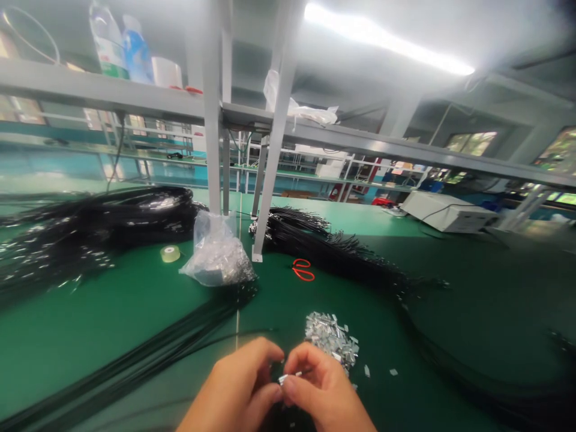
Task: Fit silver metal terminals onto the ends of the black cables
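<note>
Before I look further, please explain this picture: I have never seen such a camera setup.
No machine here: a person works with two bare hands. The only picture comes from a camera on the head, looking forward and down. On the green tabletop lie black cables, a pile of small silvery pieces, a clear plastic bag of small parts, a tape roll and red loops, perhaps scissor handles. The right hand pinches a silvery piece; the left hand is close, but whether it touches it is unclear.
</note>
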A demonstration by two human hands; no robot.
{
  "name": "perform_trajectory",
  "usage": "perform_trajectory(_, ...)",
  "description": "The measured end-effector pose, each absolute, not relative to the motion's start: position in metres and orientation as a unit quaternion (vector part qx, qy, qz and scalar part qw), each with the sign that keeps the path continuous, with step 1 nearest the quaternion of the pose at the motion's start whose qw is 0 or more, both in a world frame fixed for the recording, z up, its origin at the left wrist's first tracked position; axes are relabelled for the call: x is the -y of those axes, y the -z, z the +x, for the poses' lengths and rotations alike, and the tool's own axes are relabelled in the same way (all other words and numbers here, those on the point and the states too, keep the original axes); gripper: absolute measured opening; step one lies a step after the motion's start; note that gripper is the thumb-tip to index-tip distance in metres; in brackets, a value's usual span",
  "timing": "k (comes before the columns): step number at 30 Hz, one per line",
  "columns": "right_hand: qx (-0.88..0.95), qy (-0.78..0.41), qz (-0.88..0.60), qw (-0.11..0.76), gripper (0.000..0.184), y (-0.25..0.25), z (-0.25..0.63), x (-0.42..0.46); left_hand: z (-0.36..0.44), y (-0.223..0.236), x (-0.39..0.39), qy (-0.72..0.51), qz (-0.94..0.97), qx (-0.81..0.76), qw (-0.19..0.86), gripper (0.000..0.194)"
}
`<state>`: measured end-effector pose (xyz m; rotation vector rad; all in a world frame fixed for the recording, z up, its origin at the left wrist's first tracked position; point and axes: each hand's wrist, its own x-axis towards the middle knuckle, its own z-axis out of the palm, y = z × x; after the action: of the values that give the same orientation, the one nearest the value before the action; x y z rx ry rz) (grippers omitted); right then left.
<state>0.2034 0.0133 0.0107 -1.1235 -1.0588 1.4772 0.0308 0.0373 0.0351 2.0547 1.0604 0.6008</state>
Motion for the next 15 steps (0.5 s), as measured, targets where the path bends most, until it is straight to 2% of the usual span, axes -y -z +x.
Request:
perform_trajectory(4,0.424,-0.603,-0.486,0.470,0.039,-0.015,0.196,-0.013,0.029,-0.033,-0.043,-0.243,0.764,-0.430,0.415,0.020)
perform_trajectory(9,0.511,-0.468,-0.559,0.455,0.023,-0.031,0.199,-0.008,0.032,-0.038,-0.049,-0.222,0.780,-0.412,0.415,0.011)
perform_trajectory(11,0.542,-0.434,-0.570,0.440,0.018,-0.032,0.198,-0.006,0.026,-0.041,-0.048,-0.187,0.812,-0.414,0.368,0.008)
perform_trajectory(15,0.541,-0.398,-0.601,0.432,0.011,-0.031,0.191,-0.002,0.005,-0.042,-0.045,-0.076,0.845,-0.489,0.204,0.017)
